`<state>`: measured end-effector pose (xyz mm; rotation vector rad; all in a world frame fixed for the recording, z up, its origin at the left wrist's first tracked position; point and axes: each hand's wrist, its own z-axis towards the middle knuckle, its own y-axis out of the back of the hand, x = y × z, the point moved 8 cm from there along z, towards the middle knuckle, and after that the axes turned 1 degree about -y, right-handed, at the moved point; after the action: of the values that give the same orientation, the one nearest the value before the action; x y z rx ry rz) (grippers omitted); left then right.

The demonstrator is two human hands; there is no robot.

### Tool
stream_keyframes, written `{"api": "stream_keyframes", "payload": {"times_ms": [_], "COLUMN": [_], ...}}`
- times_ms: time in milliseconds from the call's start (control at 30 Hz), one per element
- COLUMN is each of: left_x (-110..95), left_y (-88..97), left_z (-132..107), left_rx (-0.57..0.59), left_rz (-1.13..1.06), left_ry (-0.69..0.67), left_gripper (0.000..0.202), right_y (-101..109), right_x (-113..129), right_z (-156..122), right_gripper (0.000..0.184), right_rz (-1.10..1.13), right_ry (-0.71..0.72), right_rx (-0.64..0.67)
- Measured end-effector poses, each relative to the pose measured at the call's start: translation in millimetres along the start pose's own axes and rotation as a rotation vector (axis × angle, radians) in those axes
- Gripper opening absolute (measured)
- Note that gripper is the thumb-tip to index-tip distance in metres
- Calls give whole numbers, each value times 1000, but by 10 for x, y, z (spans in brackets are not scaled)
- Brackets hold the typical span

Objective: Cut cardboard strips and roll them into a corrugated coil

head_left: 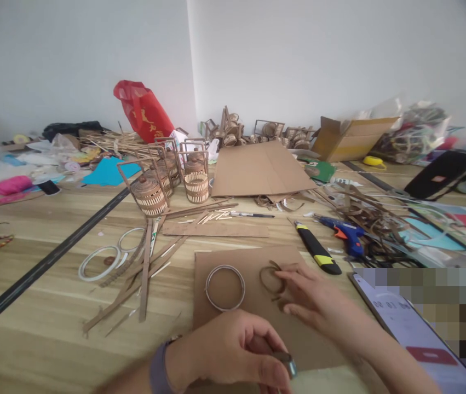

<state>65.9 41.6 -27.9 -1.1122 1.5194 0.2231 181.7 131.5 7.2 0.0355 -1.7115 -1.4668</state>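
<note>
My left hand (233, 350) is low in the middle, fingers curled round a small metal object (287, 363) that shows at the fingertips. My right hand (318, 301) reaches from the right and pinches a thin brown cardboard strip loop (271, 279) on a brown cardboard sheet (224, 262). A metal ring (225, 287) lies flat on the same sheet, just left of the loop.
A yellow-black utility knife (317, 254) and a blue glue gun (347, 234) lie right of the sheet. Cardboard strips (142, 273), tape rings (99, 262), small woven baskets (150, 194), a large cardboard piece (257, 169) and a phone (417, 334) surround the work spot.
</note>
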Motion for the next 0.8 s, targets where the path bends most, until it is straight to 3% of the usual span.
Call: {"api": "stream_keyframes", "payload": {"times_ms": [100,200,333,500,600,800], "left_x": [23,-7,-162,-423,-498,-504], "left_y": [1,13,21,90,235,758], "left_z": [-9,-20,-123,-392,-549,-876], "left_rx": [-8,-28,-70,-202,-299,-622], "left_rz": [95,125,256,501,559,644], "left_ry": [27,29,-17,-113,-132,-112], "left_gripper": [64,65,60,42,38,44], "right_y": [-85,-67,73,129,198,460], "right_x": [-9,14,-37,-47,-84,-214], "right_z": [42,48,24,-2,-25,-92], "right_gripper": [15,22,25,41,43,47], "right_rz": [-85,-41,137,462,506,444], "right_ry": [65,112,75,3,-49,-41], "right_rx": [44,-7,-118,-19,0,-78]}}
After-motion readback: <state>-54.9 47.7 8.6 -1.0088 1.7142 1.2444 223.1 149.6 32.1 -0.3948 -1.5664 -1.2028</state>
